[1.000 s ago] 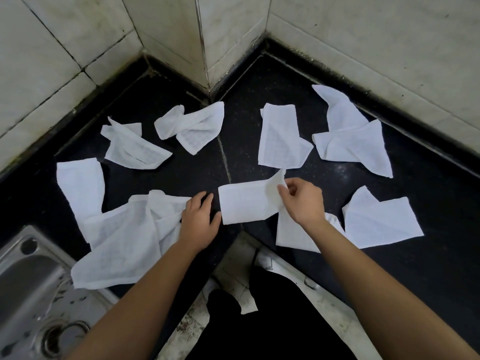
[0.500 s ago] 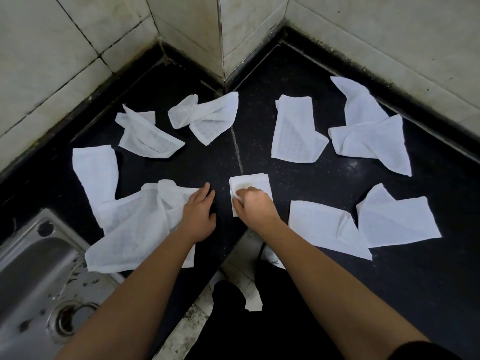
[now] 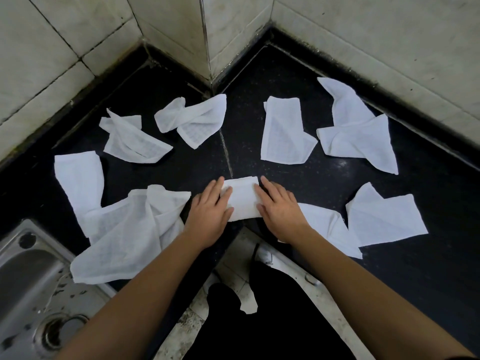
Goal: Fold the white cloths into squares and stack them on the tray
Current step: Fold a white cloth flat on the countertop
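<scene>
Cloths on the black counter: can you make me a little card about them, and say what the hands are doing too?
surface: black counter in a tiled corner
folded cloth: small white rectangle near the front edge, between the two hands
left hand: fingers straight, pressing the cloth's left side
right hand: fingers straight, pressing its right side
loose cloths: about eight, crumpled or half folded, spread around
tray: not in view
sink: metal, lower left
</scene>
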Tool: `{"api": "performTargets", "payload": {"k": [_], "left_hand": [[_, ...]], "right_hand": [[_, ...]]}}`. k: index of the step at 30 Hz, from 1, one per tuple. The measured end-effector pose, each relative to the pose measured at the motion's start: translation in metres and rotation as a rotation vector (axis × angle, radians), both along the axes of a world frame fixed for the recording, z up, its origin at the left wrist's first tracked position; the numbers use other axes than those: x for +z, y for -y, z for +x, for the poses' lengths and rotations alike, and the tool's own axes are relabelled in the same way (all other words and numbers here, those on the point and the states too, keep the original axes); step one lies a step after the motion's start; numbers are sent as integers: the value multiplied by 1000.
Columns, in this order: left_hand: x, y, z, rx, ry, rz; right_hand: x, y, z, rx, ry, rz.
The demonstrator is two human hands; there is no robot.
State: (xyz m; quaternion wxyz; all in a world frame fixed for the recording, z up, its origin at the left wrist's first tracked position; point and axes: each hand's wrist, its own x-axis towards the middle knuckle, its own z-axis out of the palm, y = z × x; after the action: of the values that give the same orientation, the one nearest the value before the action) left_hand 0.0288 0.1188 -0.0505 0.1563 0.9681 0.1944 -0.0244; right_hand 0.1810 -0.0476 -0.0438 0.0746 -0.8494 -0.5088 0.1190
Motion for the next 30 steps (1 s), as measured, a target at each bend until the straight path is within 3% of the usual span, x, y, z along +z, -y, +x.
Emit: {"api": "performTargets", "payload": {"k": [5,12,25,30], "left_hand": [[-15,-4,6,-142,-330,86],[-27,-19,-2,-211,-333,120],[-14,-25,6,-219,-285,141],[-23,-34,7,-214,-345,111]], "right_hand": [[-4,-10,18,256,35,-288],[-17,-12,42,311,82,-403],[-12,-12,50,398,120,-299],[-17,-18,55,396,128,-400]]}}
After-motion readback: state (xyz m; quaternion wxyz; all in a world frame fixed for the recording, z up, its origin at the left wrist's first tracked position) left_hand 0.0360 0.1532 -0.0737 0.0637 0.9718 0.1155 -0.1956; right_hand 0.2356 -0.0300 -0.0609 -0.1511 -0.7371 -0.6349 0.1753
